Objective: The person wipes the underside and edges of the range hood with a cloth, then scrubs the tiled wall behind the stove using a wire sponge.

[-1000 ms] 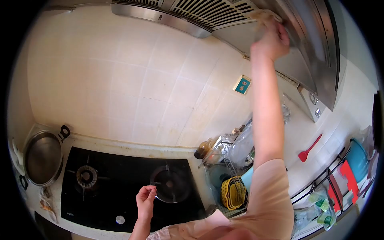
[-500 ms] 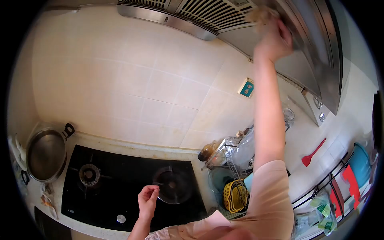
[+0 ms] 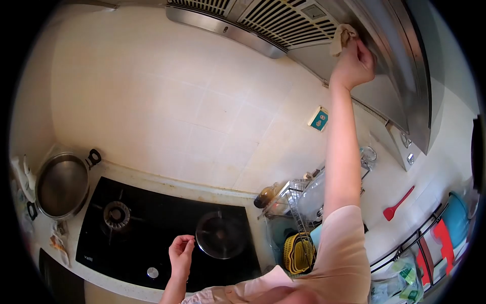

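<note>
My right hand (image 3: 356,63) is raised to the range hood (image 3: 392,76) at the upper right, its fingers closed on a pale, crumpled cloth (image 3: 342,38). The cloth lies against the hood's underside, beside the slotted filter grille (image 3: 288,23). Low in the view, my left hand (image 3: 180,257) is over the black gas stove (image 3: 152,223), left of the right burner (image 3: 220,234). Thumb and fingers are pinched together there; whether anything is between them I cannot make out.
A steel pan (image 3: 62,186) stands left of the stove. To the right are a wire dish rack (image 3: 296,195), a yellow basket (image 3: 298,253) and a brown bottle (image 3: 266,196). A red spatula (image 3: 398,203) and a blue basin (image 3: 455,220) are farther right.
The view has shifted, so the hood shows lower and more of its grille is visible. My right hand and the cloth, blurred before, now look sharp. My left hand stays pinched over the stove.
</note>
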Available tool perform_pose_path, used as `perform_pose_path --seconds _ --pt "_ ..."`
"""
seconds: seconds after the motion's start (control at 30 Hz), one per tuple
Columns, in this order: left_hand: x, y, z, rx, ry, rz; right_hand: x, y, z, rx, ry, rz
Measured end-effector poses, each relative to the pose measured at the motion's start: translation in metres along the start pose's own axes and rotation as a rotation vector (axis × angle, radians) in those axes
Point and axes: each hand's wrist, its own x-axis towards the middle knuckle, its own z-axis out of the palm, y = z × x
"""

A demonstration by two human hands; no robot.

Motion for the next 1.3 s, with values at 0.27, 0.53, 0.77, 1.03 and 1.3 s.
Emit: perform_pose_path --seconds 0.27,0.53,0.77,1.03,1.3 --pt "-0.005 0.017 0.007 -0.015 -0.051 0.061 -0.012 -0.025 0.029 -0.142 -0.097 -0.092" --pt "0.005 0.029 -0.016 0.228 0.030 0.307 -0.026 -0.015 0.052 0.010 -0.015 -0.085" --pt "0.077 0.188 0.099 0.474 -0.197 1.136 -0.059 -0.075 0.000 -0.011 -0.673 0.256" --pt "0.112 0.265 0.196 0.077 -0.596 0.578 -0.067 -0.103 -0.058 0.297 -0.983 0.569" --pt "0.119 0.294 0.233 0.213 -0.315 1.026 -0.041 -0.117 -0.119 0.194 -1.095 0.679"
